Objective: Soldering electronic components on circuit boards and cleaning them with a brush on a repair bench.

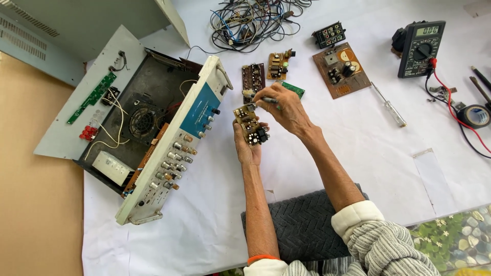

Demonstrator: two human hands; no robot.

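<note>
My left hand (246,147) holds a small brown circuit board (249,124) upright, above the white table cover. Black and metal parts stud the board's face. My right hand (284,106) pinches a slim metal tool (265,99) whose tip touches the board's top edge. Both hands hover just right of an opened amplifier chassis (153,128), which lies with its white and blue knobbed front panel (190,134) facing me.
Several loose circuit boards (341,70) lie beyond my hands. A tangle of wires (250,20) sits at the back. A black multimeter (420,48) with red lead, a tape roll (474,115) and a screwdriver (389,106) are at right. A grey quilted pad (304,225) lies under my forearms.
</note>
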